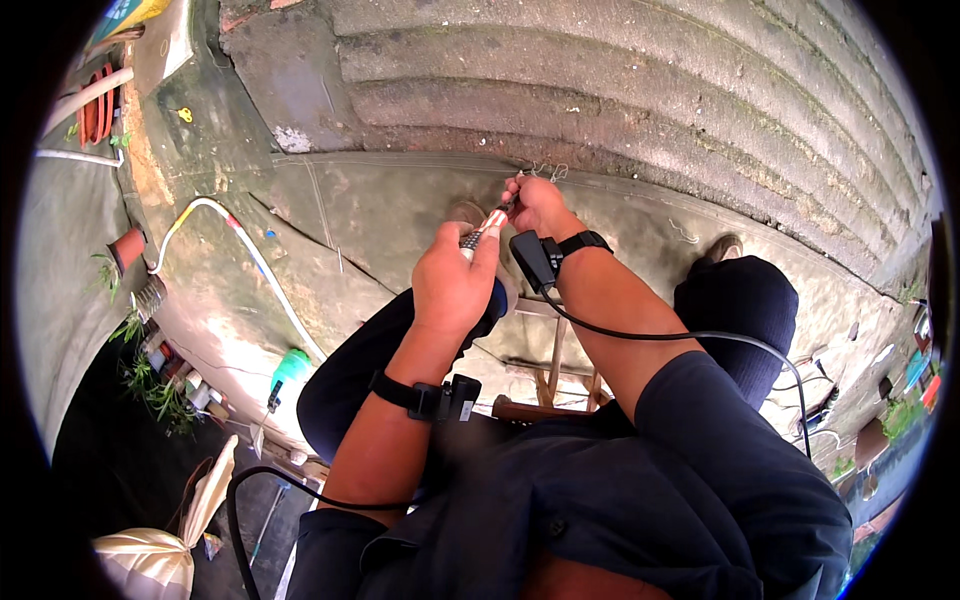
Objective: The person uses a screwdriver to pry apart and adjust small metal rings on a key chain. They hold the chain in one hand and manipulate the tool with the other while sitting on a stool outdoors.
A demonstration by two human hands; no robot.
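Note:
My left hand (453, 287) is closed around a slim tube-like object (495, 219) with a grey patterned end and a shiny red-and-white band. Its upper end points toward my right hand (541, 207), whose fingers are pinched together just beyond it. A small dark piece shows between the two hands; what exactly the right fingers grip is too small to make out. Thin pale wire (552, 171) loops out beside the right fingertips, close to the foot of the steps.
Concrete steps (600, 75) rise ahead. A striped white hose (262, 262) curves over the ground at left, near a green bottle-like container (291, 368). Potted plants (150, 385) line the left side. Black cables (690, 335) trail from the bands on both forearms.

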